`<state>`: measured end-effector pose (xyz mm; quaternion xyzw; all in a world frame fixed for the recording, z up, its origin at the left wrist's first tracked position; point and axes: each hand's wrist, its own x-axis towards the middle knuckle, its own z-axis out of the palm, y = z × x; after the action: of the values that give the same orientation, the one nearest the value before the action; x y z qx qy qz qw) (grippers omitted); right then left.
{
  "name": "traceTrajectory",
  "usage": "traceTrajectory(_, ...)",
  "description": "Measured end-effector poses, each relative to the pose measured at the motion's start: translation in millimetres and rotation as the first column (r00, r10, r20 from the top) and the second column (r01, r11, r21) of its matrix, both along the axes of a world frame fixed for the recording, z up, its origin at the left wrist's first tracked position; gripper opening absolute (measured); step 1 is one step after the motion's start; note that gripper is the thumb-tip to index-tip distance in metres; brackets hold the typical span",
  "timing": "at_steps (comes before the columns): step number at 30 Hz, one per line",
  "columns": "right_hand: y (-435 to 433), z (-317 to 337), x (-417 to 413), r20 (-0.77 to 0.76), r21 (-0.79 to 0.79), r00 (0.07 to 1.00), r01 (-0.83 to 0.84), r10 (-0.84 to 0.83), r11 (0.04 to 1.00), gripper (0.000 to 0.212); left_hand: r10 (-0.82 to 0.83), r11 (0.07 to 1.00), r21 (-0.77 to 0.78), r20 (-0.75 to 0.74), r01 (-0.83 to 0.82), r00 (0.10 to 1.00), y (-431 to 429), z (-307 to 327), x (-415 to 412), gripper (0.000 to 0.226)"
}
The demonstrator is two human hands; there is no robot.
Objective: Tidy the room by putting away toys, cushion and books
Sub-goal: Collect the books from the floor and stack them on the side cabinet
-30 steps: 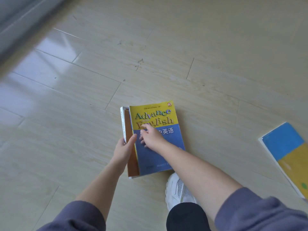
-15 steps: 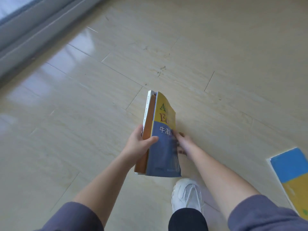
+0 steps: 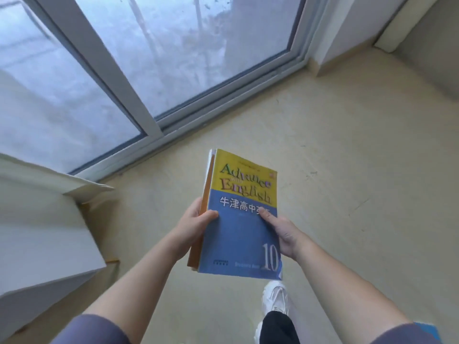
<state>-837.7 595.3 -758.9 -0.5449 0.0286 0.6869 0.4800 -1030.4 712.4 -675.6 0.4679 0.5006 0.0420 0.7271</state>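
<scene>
A stack of books [image 3: 238, 242] (blue-and-yellow cover on top) is gripped above the floor [image 3: 347, 194] by the left hand [image 3: 192, 225] and right hand [image 3: 285, 234].

Both forearms [image 3: 139, 276] reach forward, bare to the elbows, with the sleeves [image 3: 94, 328] bunched above. The left hand [image 3: 195, 225] grips the left edge of the books [image 3: 238, 239], thumb across the top cover, fingers underneath. The right hand [image 3: 285, 234] holds the right edge, thumb on the cover, fingers hidden below.
</scene>
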Motion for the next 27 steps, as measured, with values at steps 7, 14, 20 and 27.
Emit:
traceTrajectory(7, 102, 114, -110, 0.130, 0.039, 0.942, -0.317, 0.310, 0.948, 0.054, 0.409, 0.913, 0.074, -0.179, -0.402, 0.895, 29, 81, -134, 0.019)
traceTrajectory(14, 190, 143, -301, 0.219, 0.007, 0.827, -0.532, 0.518, 0.847, 0.029, 0.603, 0.797, 0.171, -0.281, -0.579, 0.747, 65, 95, -328, 0.024)
traceTrajectory(20, 251, 152, -472, 0.264, 0.057, 0.728, -0.667, 0.633, 0.743, 0.032, 0.748, 0.664, 0.353, -0.336, -0.660, 0.572, 95, 107, -483, 0.025)
traceTrajectory(27, 316, 161, -646, 0.317, 0.100, 0.645, -0.752, 0.695, 0.652, 0.030, 0.836, 0.548, 0.631, -0.383, -0.550, 0.393, 137, 121, -640, 0.036)
